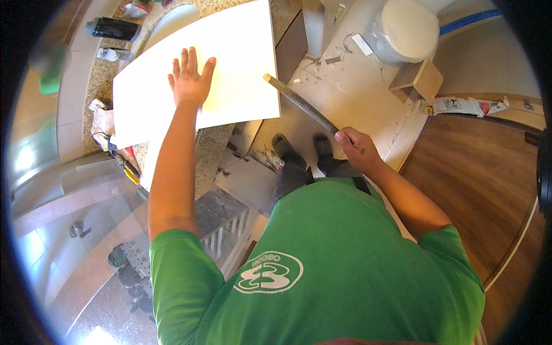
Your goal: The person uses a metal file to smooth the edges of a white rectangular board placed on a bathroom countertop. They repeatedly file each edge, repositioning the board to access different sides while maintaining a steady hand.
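Granite counter (pixel 210 152) under white tile (pixel 241 52)

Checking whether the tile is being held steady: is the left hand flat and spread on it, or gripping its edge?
Flat and spread: the left hand lies palm-down on the white tile, fingers apart, away from edges.

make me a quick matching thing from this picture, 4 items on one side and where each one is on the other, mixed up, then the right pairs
Things:
1. left hand
2. right hand
3. white toilet
4. black bottle

Places:
A. lying on the granite counter at the far left
B. gripping the near end of a long dark tool
C. on the tiled floor at the far end
D. flat, fingers spread, on the large white tile

Pairs: 1-D, 2-B, 3-C, 4-A
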`<state>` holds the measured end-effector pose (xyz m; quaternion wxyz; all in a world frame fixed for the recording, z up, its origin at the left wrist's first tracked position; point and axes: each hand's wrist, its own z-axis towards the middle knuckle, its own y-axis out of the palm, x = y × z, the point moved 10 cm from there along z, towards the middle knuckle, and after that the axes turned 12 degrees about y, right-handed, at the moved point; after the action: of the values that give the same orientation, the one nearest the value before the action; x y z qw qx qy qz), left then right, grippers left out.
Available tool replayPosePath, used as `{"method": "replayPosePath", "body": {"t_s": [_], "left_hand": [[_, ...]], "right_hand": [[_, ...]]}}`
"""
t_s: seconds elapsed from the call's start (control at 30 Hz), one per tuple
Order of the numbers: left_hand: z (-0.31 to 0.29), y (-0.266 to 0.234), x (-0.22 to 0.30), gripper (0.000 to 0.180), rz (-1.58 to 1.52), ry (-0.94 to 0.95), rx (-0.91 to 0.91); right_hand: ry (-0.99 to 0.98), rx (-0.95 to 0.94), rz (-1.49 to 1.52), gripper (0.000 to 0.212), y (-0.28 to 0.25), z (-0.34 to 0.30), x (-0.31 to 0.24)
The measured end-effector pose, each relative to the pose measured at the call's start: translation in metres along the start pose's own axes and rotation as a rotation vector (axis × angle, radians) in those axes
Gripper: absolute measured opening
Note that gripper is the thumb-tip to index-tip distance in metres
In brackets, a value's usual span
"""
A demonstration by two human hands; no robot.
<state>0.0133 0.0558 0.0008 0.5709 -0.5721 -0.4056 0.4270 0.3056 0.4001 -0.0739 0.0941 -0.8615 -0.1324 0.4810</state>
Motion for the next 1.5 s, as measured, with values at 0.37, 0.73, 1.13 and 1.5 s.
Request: {"method": "replayPosePath", "body": {"t_s": [0.37,0.73,1.13,1.5], "left_hand": [[0.003,0.0,-0.001,0.091,-0.004,-0.005,-0.027],[0.002,0.004,-0.002,0.091,-0.001,0.024,-0.011],[0.009,-0.005,-0.024,0.088,0.042,0.057,0.069],[0.01,0.002,-0.027,0.087,0.064,0.09,0.051]], "right_hand": [[-0.071,0.068,-0.1,0.05,0.022,0.023,0.006],[-0.083,0.137,-0.04,0.062,0.027,0.096,-0.043],[0.027,0.06,-0.011,0.052,0.015,0.049,-0.007],[-0.189,0.168,0.104,0.064,0.002,0.153,-0.098]]}}
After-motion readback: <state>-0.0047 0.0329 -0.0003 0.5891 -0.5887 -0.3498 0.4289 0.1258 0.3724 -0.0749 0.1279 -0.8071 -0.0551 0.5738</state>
